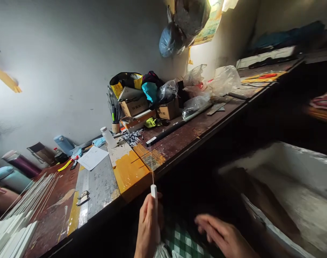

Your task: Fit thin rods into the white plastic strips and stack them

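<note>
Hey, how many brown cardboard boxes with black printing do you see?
2: the left box above an orange-and-white box, and the right box behind the black bar. More may be hidden.

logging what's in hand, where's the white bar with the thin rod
In the head view, the white bar is low, just left of centre, in the left hand, just below the yellow bench section.

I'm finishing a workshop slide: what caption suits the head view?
Left hand holding a white bar with a thin rod, before a cluttered workbench; right hand apparently empty.
</note>
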Available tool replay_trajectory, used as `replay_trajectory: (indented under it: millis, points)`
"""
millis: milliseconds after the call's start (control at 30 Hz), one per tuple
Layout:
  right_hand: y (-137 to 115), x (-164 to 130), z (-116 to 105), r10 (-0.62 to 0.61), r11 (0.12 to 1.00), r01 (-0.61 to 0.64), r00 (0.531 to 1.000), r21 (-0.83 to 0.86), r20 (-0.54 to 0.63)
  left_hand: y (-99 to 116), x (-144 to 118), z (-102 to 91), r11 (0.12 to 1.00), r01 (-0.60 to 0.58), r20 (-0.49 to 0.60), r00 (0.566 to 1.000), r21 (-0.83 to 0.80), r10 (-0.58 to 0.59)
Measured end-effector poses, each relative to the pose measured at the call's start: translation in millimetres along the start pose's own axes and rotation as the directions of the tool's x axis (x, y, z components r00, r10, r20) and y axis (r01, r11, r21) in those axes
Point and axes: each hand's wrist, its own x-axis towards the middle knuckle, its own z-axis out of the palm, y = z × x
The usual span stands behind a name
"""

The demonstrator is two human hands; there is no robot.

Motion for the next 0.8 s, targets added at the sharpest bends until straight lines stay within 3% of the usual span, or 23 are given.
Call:
replay_trajectory:
  millis: [167,300,600,800]
  points:
    - [-51.2,39.2,0.6,-0.121,0.938,0.113,0.993,0.329,0.005,-20.8,-17.9,-3.5,0.967,0.123,0.027,0.991,0.224,-0.132]
    - [-62.0,54.3,12.4,-0.129,0.851,0.056,0.986,0.522,0.105,-31.0,-22.7,-7.5,0.953,0.099,0.099,0.986,0.285,-0.132]
    - [-52.6,56.9,13.0,-0.028,0.829,0.052,0.998,0.556,-0.051,-41.2,-29.2,-11.3,0.907,-0.130,-0.024,0.988,0.401,0.152]
    - [-49.1,54.8,14.4,-0.008,0.820,0.019,1.000,0.572,-0.022,-41.8,-32.1,-3.9,0.881,-0.179,-0.101,0.964,0.439,0.246]
